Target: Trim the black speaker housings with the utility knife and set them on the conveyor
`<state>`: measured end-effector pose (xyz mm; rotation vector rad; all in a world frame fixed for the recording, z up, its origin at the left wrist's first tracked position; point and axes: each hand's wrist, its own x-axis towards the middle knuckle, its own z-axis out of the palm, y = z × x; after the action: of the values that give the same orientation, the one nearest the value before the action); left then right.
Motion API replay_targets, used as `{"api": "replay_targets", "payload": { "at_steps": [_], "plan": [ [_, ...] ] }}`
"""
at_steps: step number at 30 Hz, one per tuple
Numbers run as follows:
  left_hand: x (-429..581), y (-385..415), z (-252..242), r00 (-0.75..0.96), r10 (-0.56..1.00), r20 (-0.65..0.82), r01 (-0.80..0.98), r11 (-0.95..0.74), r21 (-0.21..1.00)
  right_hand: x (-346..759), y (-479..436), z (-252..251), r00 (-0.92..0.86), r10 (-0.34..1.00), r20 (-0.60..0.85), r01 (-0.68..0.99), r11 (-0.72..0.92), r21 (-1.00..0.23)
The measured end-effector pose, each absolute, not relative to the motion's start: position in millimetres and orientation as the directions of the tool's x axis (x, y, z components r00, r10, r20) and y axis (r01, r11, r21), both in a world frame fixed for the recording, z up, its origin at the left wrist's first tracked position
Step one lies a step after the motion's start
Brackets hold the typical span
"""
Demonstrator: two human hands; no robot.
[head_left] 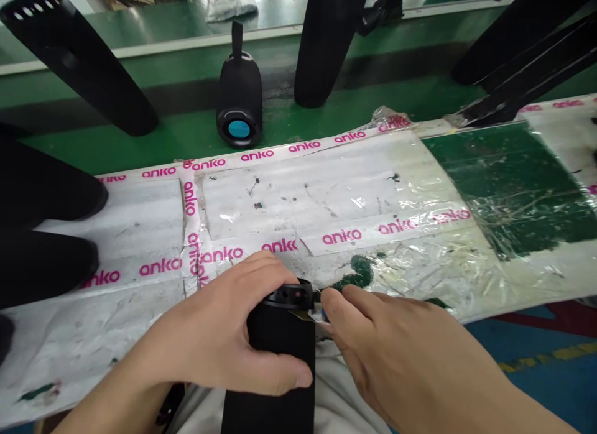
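My left hand (pixel 224 334) is wrapped around a black fabric-covered cylindrical speaker (pixel 280 372) that stands near the table's front edge, its ring-shaped end (pixel 291 294) pointing away from me. My right hand (pixel 396 347) is closed in a pinch at the right side of that end, fingertips on a small thin piece (pixel 317 314) that I cannot make out. Both hands sit low in the view, over a white cloth on my lap.
The table (pixel 326 198) is covered in white sheets with pink "anko" tape and crinkled plastic film. Behind it on the green belt (pixel 177 135) lies another black speaker with a blue end (pixel 239 104). Several black speakers stand at the left (pixel 41 222), back (pixel 321 42) and right (pixel 527 55).
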<state>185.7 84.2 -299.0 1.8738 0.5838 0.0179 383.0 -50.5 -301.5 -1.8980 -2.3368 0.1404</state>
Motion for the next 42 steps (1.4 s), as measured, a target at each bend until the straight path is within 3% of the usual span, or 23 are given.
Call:
{"api": "replay_targets", "payload": {
  "at_steps": [8,14,20,24,29,42],
  "plan": [
    [194.5,81.7,-296.0,0.861,0.427,-0.275,0.427,-0.316,0.847,391.1,-38.8,-287.8,-0.311,0.944,-0.114,0.934,0.281,-0.218],
    [193.8,77.6,-297.7,0.829,0.475,-0.295,0.458,-0.273,0.846,401.1,-40.8,-282.7,-0.339,0.930,-0.139,0.934,0.315,-0.169],
    [189.1,61.6,-304.0,0.769,0.600,-0.220,0.459,-0.279,0.844,430.4,-68.4,-265.6,-0.233,0.959,0.164,0.972,0.234,0.013],
    [192.7,52.6,-305.2,0.745,0.664,-0.069,0.366,-0.319,0.874,417.3,-77.6,-278.4,-0.270,0.951,0.151,0.962,0.274,-0.009],
    [194.0,53.5,-303.6,0.847,0.522,-0.097,0.317,-0.350,0.882,395.5,-75.8,-297.6,-0.264,0.947,0.182,0.963,0.269,-0.003],
    [199.5,53.9,-298.1,0.844,0.516,-0.144,0.344,-0.315,0.885,389.0,-69.3,-298.1,-0.229,0.967,0.108,0.973,0.231,-0.010]
  ]
}}
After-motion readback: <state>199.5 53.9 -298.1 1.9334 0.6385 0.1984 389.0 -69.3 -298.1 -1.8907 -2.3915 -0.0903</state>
